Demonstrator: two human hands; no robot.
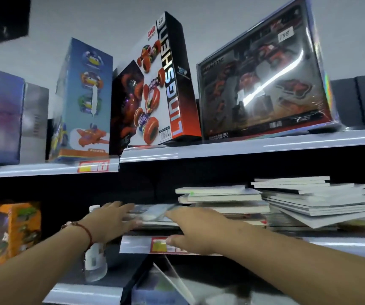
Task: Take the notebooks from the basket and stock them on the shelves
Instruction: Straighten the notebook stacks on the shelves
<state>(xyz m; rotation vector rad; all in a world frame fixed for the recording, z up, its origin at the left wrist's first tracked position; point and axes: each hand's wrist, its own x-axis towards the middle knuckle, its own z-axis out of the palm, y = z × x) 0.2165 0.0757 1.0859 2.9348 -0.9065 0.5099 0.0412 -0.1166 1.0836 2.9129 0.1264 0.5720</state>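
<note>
Here the shelf (232, 245) is stocked with flat notebook piles, long edges running left-right; a low stack (155, 213) is bracketed between both hands. Left hand (111, 219) and right hand (197, 227) are laid on it, fingers (130, 208) straight, nothing gripped.

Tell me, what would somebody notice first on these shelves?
Probably the bright toy boxes on the top shelf: a white and orange stunt car box in the middle and a big shiny robot box to its right. Below them, two hands, the left hand and right hand, reach toward piles of notebooks on the middle shelf.
</note>
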